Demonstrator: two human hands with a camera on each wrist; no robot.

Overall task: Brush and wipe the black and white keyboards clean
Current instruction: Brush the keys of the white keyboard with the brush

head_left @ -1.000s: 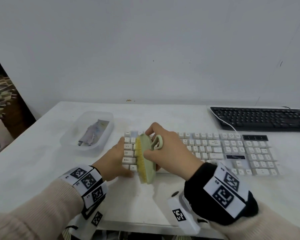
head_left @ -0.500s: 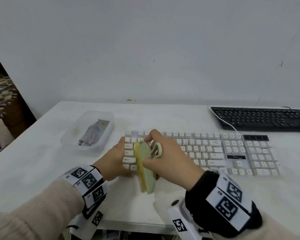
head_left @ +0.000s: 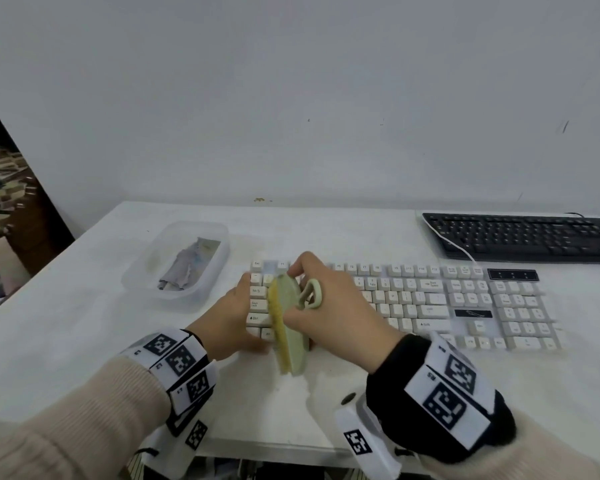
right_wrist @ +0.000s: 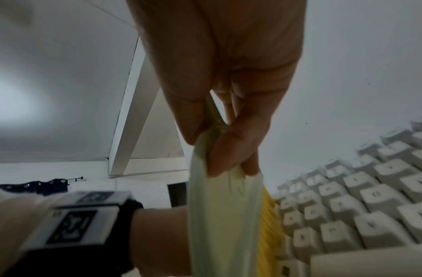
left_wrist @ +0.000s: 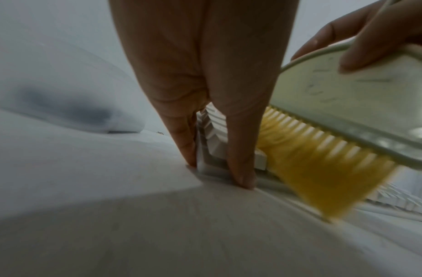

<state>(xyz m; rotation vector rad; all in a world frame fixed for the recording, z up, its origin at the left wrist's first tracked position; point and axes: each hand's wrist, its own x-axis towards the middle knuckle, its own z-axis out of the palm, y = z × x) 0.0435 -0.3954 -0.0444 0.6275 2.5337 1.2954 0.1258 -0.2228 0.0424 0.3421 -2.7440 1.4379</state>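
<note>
At the left end of the white keyboard, the brush has slid a touch toward the near edge compared with a second ago, when its top sat higher up the key rows; now its lower tip hangs past the keyboard's front edge over the surface. So it looks like a stroke down the columns, dragging crumbs off toward the front. The right hand has its grip curled round the brush's pale green back, thumb on one side and fingers on the other, with the little loop handle poking out by the knuckles; yellow bristles face left and touch the keys there. The left hand hasn't really budged: fingers straight, spread a bit and pressed against the keyboard's left corner to pin it, not pinching anything. My guess is only the leftmost columns are being done, so most of this board is still to brush. The black keyboard sits behind the white keyboard's right end, untouched as far as I can tell. The cloth lies in the clear tub just left of the white keyboard, so wiping hasn't started.
</note>
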